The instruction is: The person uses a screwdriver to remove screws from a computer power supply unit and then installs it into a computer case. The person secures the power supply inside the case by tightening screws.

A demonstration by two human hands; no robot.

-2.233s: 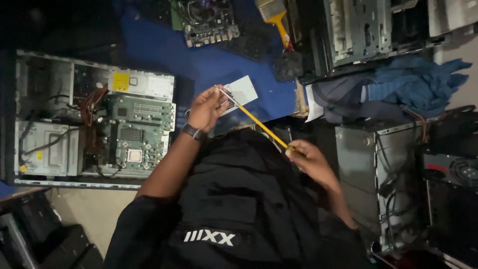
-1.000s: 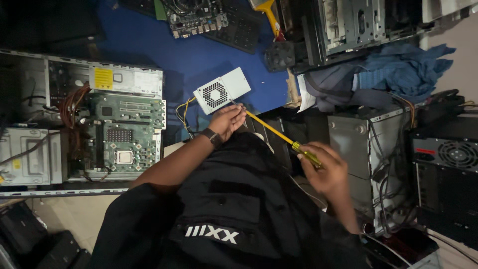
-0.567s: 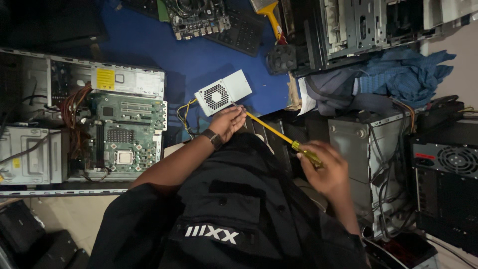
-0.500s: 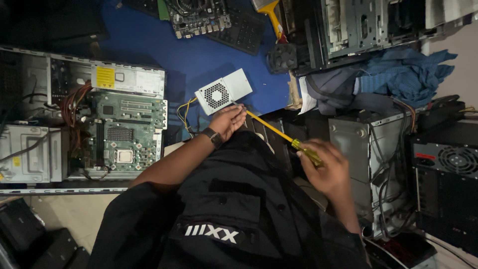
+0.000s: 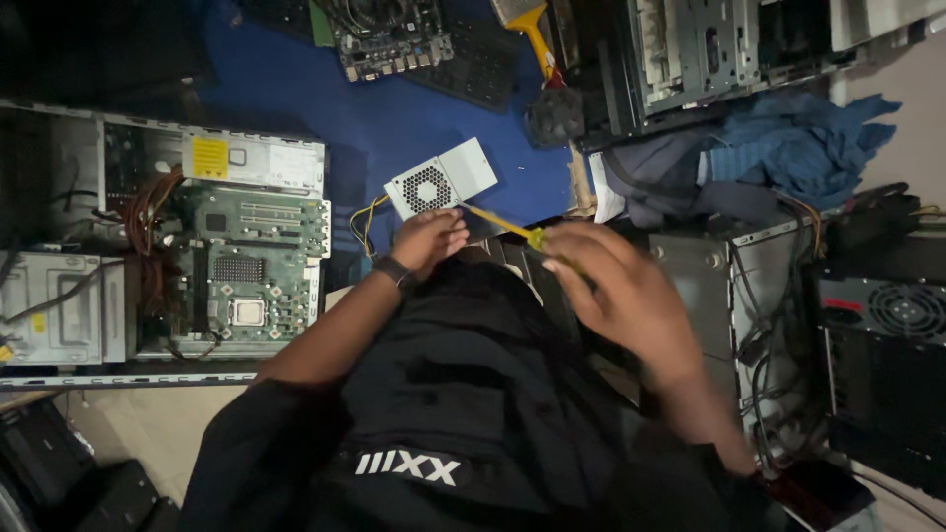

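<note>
Right hand (image 5: 621, 296) nearer now, yellow screwdriver (image 5: 503, 225) between its fingers (image 5: 567, 258).

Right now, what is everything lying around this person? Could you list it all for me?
Small power supply box: one, grey with a round fan grille, on the blue mat, by the left hand.
Screwdriver: one, yellow shaft, between the hands.
Open computer case: one, grey with a green board inside, left.
Loose circuit board: one, dark green, top centre.
Brush: one, yellow handle, top.
Blue mat: one, under the parts.
Blue cloth: one, crumpled, upper right.
Metal cases: several, grey, top right and right.
Black fan unit: one, far right.
Left hand: touching the box.
Right hand: blurred, holding the screwdriver.
</note>
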